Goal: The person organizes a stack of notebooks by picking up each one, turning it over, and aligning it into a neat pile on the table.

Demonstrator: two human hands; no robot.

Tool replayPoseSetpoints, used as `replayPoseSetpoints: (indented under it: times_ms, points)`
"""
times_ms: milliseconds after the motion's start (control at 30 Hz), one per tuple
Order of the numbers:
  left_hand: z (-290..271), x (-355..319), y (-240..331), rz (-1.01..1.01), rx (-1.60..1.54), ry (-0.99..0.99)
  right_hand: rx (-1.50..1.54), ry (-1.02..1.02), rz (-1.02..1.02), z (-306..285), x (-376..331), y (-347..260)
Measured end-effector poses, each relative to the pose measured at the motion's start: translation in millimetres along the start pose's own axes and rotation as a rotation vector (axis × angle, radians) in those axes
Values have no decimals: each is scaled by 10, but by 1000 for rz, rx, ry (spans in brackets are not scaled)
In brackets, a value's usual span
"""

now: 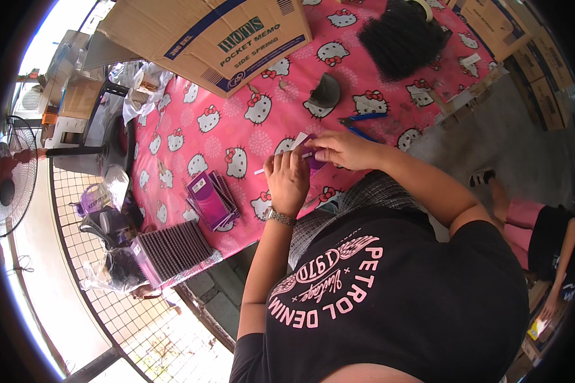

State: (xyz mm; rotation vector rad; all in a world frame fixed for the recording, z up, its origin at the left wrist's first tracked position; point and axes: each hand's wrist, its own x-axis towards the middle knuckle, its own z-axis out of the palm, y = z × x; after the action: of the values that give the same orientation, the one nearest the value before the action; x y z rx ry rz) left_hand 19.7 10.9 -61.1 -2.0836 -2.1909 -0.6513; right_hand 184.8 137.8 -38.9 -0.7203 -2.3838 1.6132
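A small purple notebook (pixel 316 164) is between my two hands near the table's front edge, partly hidden by my fingers. My left hand (pixel 287 179), with a watch on its wrist, has its fingers bent down over the notebook's left side. My right hand (pixel 348 150) grips its right side, thumb and fingers drawn together. A narrow white strip (pixel 298 140) shows just beyond the fingers. To the left lies a small loose pile of purple spiral notebooks (pixel 206 196). Blue-handled pliers (pixel 364 117) rest beyond my right hand, near a dark curved piece (pixel 326 93).
A large cardboard box (pixel 204 48) stands at the far left of the pink patterned table (pixel 260 142). Black bristly strands (pixel 399 41) lie at the far right. Stacked spiral notebooks (pixel 172 250) sit at the left corner. A fan (pixel 9 182) is further left; another person (pixel 543 239) is at right.
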Motion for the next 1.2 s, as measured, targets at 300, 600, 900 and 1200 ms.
replayPoseSetpoints:
  times_ms: [300, 600, 900, 1200]
  points:
    - [-27, 6, 27, 17, 33, -49, -250, 199, -220, 76, -16, -94]
    - [-29, 37, 14, 5, 38, -62, -259, 114, -181, 70, 32, -96]
    - [-52, 48, 29, 22, 13, -43, -230, 103, -149, 14, 72, -98]
    - [54, -15, 32, -30, 160, 12, -857, 531, -190, -444, 766, 788]
